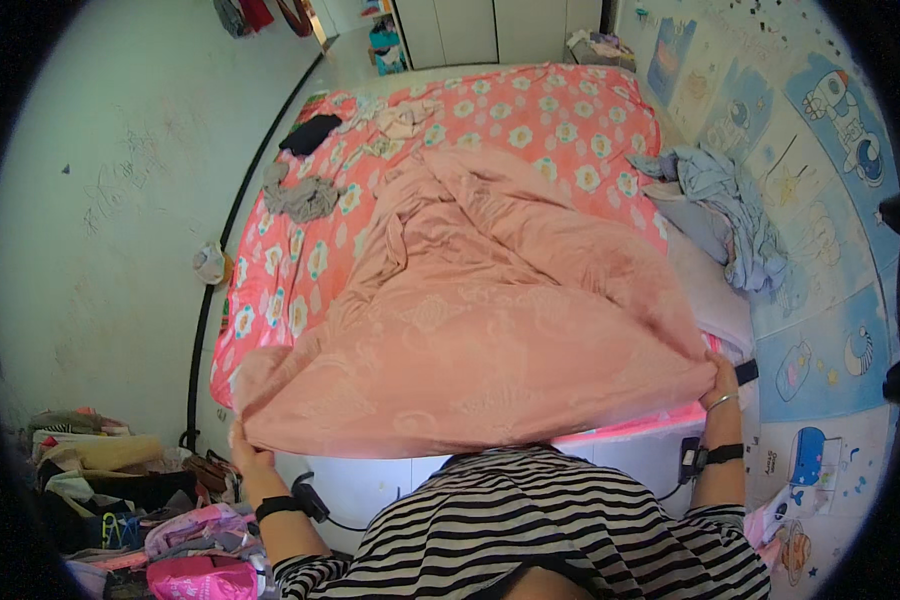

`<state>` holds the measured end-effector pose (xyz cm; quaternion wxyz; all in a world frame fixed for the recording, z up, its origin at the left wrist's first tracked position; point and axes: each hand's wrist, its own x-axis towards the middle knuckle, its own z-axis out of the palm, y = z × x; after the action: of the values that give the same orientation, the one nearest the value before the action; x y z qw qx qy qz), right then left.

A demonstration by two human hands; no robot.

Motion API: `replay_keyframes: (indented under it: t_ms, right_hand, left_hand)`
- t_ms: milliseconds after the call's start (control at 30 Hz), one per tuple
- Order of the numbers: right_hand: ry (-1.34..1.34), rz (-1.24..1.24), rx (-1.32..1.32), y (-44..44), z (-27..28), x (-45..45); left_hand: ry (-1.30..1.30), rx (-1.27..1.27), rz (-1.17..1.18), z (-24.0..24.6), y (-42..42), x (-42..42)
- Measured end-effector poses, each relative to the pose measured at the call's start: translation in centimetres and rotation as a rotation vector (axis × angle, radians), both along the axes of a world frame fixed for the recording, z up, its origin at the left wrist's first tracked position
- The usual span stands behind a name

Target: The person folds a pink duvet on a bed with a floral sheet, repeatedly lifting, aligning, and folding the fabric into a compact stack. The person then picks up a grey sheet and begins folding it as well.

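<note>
A pink quilt (480, 352) with an embossed pattern is stretched between my two hands, its near edge running just in front of my body. My left hand (249, 451) grips the quilt's near left corner. At the other end, my right hand (720, 379) holds the near right corner, with a bangle on that wrist. The far part of the quilt lies bunched and folded on a coral bedsheet (521, 136) with a white flower print. Both hands' fingers are partly hidden by the cloth.
On the bed's left side lie a grey garment (300, 196) and a black one (311, 135). A pillow (701, 289) and a crumpled blue-grey cloth (727, 202) are by the right wall. Clothes are heaped (120, 487) at lower left. Grey cabinets (457, 34) stand beyond the bed.
</note>
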<state>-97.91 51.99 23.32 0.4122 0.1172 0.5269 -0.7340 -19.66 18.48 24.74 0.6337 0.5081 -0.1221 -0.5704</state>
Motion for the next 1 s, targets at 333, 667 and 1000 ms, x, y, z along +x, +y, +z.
replay_keyframes:
  t_ms: [333, 667, 1000]
  right_hand:
    - [-0.054, -0.140, 0.268, 5.6, -4.5, 0.0]
    - [0.058, -0.142, 0.145, 0.7, -2.3, -2.0]
    - [-0.076, -0.170, 0.095, 3.8, -5.1, -4.5]
  left_hand:
    - [-0.129, 0.356, 0.094, -7.8, 4.8, 2.0]
    - [-0.215, 0.176, -0.012, -4.0, 0.6, 0.5]
    - [-0.332, 0.143, -0.067, -4.1, -0.3, 1.5]
